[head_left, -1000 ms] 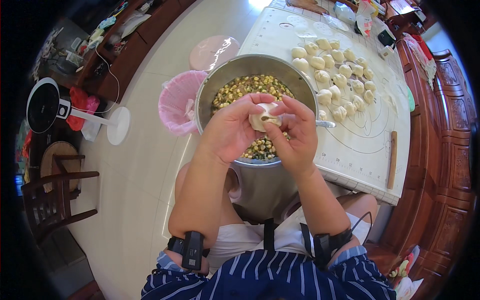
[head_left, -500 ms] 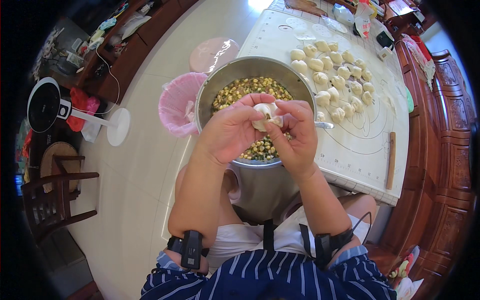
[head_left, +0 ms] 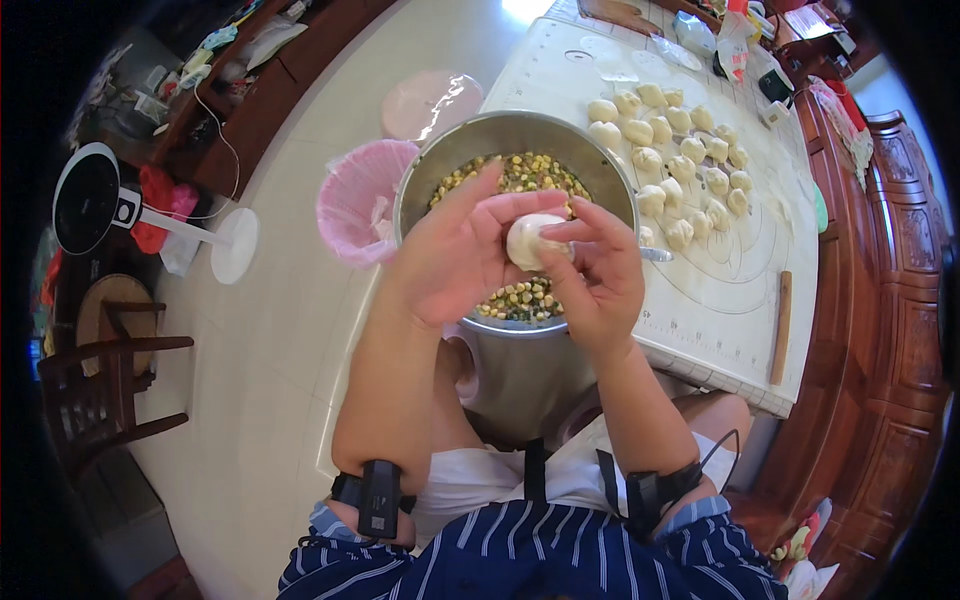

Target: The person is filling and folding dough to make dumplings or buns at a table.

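A round white filled bun point(head_left: 532, 242) is held above a big steel pot point(head_left: 425, 165). My right hand point(head_left: 600, 265) pinches its gathered side between thumb and fingers. My left hand point(head_left: 450, 245) lies palm up beside it, thumb lifted away and fingers stretched behind the bun, apparently touching it. In the pot sits a chopped filling point(head_left: 520, 300) of yellow corn kernels and green bits, partly hidden by my hands. The handle of a metal utensil point(head_left: 655, 255) sticks out past the pot's right side.
Right of the pot, several shaped buns point(head_left: 678, 235) stand on a white marked mat point(head_left: 700, 320) over the table. A wooden stick point(head_left: 781, 328) lies near its right edge. Left are a pink-lined bin point(head_left: 350, 215), a round pink stool point(head_left: 425, 100) and a white standing fan point(head_left: 175, 228).
The bun's pinched opening has turned out of view, and its smooth side now shows. My left thumb has come off the dough and lifted. My right hand still pinches the bun.
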Available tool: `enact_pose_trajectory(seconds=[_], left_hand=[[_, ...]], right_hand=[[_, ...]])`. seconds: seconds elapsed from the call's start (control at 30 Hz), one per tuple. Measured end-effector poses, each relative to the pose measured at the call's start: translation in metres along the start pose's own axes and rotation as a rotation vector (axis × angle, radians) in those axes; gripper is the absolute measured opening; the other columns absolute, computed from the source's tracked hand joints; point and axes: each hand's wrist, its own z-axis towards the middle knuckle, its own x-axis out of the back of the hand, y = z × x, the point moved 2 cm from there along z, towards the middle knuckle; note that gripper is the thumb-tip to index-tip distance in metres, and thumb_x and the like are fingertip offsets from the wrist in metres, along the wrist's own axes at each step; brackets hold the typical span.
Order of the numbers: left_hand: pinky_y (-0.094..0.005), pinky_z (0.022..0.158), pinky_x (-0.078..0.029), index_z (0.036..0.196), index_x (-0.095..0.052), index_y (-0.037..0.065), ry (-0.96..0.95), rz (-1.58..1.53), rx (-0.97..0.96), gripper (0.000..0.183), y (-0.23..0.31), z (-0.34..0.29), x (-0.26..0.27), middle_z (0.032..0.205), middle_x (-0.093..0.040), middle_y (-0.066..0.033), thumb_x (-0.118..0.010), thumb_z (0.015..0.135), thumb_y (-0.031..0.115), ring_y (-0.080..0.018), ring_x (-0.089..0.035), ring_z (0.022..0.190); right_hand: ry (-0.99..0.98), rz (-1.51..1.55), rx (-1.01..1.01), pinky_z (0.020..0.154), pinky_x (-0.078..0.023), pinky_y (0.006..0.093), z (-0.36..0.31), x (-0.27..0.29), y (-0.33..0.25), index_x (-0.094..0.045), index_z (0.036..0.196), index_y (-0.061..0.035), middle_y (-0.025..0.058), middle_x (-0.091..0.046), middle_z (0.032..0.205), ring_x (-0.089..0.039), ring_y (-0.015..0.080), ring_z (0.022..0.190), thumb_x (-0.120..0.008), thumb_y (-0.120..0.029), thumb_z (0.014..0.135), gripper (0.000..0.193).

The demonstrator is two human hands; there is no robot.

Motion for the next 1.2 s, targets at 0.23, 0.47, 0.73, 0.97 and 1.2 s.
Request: enact_pose_trajectory(seconds=[0.23, 0.47, 0.73, 0.97, 1.2], left_hand=[[-0.0302, 0.075, -0.05, 0.105, -0.06, 0.005, 0.126, -0.238, -0.455, 0.05, -0.042, 0.023, -0.002, 0.094, -0.062, -0.0063, -0.039, 0.096, 0.05, -0.0141, -0.059, 0.085], [-0.0323, 0.074, -0.053, 0.092, -0.06, 0.007, 0.172, -0.374, -0.127, 0.033, -0.037, 0.027, 0.013, 0.084, -0.06, -0.0025, -0.053, 0.092, 0.04, -0.0171, -0.061, 0.081], [-0.0279, 0.065, -0.051, 0.086, -0.06, 0.011, 0.188, -0.23, 0.048, 0.028, -0.03, 0.021, 0.019, 0.077, -0.06, -0.0005, -0.053, 0.092, 0.037, -0.0137, -0.06, 0.073], [-0.0268, 0.049, -0.044, 0.076, -0.058, 0.01, 0.13, -0.026, 0.149, 0.038, -0.023, 0.014, 0.021, 0.071, -0.058, -0.0007, -0.049, 0.093, 0.043, -0.0123, -0.056, 0.063], [-0.0301, 0.048, -0.05, 0.074, -0.056, 0.009, 0.038, -0.009, 0.173, 0.047, -0.02, 0.02, 0.024, 0.072, -0.058, -0.0041, -0.042, 0.094, 0.049, -0.0168, -0.061, 0.067]], right_hand=[[0.229, 0.249, -0.303, 0.053, -0.045, 0.0178, 0.008, -0.022, -0.012, -0.05, 0.124, -0.0013, 0.0068, -0.061, 0.099, -0.058, 0.0062, 0.068, -0.064, 0.002, 0.083, 0.043], [-0.02, -0.061, -0.173, 0.055, -0.045, 0.0221, 0.009, 0.005, -0.007, -0.056, 0.12, -0.0053, 0.0089, -0.056, 0.101, -0.055, 0.0091, 0.065, -0.072, 0.0, 0.073, 0.049], [-0.267, -0.356, -0.017, 0.056, -0.046, 0.0229, 0.017, 0.003, -0.025, -0.061, 0.115, -0.0092, 0.0059, -0.057, 0.091, -0.055, 0.0108, 0.068, -0.067, 0.004, 0.076, 0.042], [-0.475, -0.342, -0.207, 0.056, -0.04, 0.0187, 0.024, 0.004, -0.03, -0.06, 0.116, -0.007, 0.0001, -0.053, 0.086, -0.049, 0.0046, 0.067, -0.068, 0.004, 0.075, 0.043], [-0.424, -0.24, -0.354, 0.056, -0.045, 0.0219, 0.03, 0.01, -0.037, -0.061, 0.114, -0.0102, 0.0025, -0.054, 0.085, -0.052, 0.0089, 0.065, -0.066, 0.006, 0.072, 0.045]])
